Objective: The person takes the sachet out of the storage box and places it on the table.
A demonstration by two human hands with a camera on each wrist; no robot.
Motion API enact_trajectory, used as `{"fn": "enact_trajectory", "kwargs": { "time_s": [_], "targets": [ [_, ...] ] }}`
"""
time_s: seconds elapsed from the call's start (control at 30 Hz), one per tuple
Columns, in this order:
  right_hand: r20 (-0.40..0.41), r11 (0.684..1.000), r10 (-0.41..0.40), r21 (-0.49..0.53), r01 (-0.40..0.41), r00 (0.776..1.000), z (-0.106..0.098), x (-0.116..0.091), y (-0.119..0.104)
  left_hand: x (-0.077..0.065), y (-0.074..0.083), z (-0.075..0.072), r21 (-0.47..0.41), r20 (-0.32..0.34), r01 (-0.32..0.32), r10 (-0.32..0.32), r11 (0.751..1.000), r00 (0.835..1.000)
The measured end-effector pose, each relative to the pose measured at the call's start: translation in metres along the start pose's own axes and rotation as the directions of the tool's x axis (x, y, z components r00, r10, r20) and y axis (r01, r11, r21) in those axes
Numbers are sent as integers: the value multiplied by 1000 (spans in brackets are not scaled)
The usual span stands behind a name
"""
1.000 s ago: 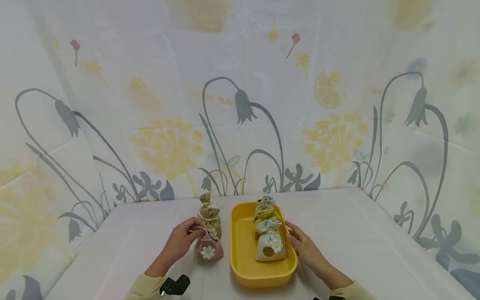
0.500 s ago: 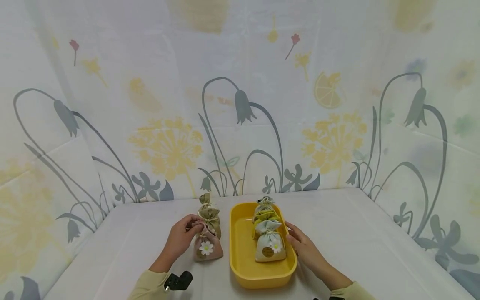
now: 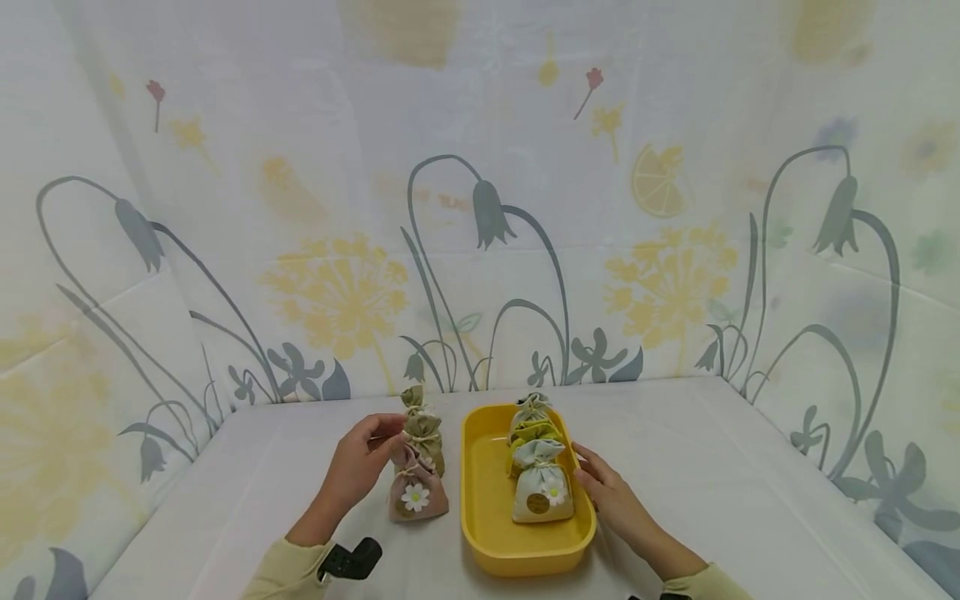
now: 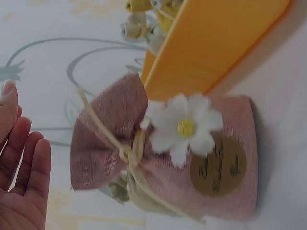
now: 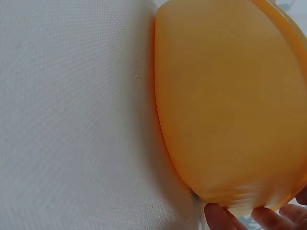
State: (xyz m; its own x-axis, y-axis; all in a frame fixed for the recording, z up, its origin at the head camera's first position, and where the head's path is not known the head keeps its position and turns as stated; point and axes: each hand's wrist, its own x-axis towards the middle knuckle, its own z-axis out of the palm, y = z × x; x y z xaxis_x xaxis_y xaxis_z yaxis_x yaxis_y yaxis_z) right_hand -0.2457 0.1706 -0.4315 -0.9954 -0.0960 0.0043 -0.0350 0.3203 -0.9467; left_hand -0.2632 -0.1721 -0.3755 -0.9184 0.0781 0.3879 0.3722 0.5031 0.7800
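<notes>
In the head view my left hand (image 3: 362, 462) is beside the gathered top of a pink drawstring pouch (image 3: 420, 497). The left wrist view shows its fingers (image 4: 33, 165) relaxed and apart from the pouch, which stands upright with a white daisy and a round brown label. Behind it stand an olive-green pouch (image 3: 424, 433) and, partly hidden, another greenish pouch (image 3: 412, 397). My right hand (image 3: 611, 496) rests against the right outer side of a yellow tray (image 3: 480, 533). Its fingertips (image 5: 268, 218) touch the tray's wall in the right wrist view.
Inside the tray's right half, a pale blue pouch (image 3: 542, 483) with a daisy stands before a yellow-green pouch (image 3: 534, 432) and a greyish one (image 3: 531, 405). A white tablecloth (image 3: 712, 467) covers the table. Behind hangs a flower-printed curtain (image 3: 495, 275).
My left hand pinched the pink pouch's top and turned it slightly, then let go and moved a little up from it. The right hand and tray have stayed in place.
</notes>
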Motion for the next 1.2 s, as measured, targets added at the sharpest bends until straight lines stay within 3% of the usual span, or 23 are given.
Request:
{"fn": "enact_trajectory", "kwargs": {
  "time_s": [0.37,0.7,1.2],
  "targets": [
    [0,1000,-6,-10,6,1000,1,2,2,-1,23,15,-90,64,-7,13,996,998],
    [2,1000,1,-12,-1,1000,0,4,3,5,32,31,-156,82,-19,32,988,996],
    [0,1000,11,-17,-11,1000,1,2,1,18,43,60,-168,175,-52,81,984,981]
  ]
}}
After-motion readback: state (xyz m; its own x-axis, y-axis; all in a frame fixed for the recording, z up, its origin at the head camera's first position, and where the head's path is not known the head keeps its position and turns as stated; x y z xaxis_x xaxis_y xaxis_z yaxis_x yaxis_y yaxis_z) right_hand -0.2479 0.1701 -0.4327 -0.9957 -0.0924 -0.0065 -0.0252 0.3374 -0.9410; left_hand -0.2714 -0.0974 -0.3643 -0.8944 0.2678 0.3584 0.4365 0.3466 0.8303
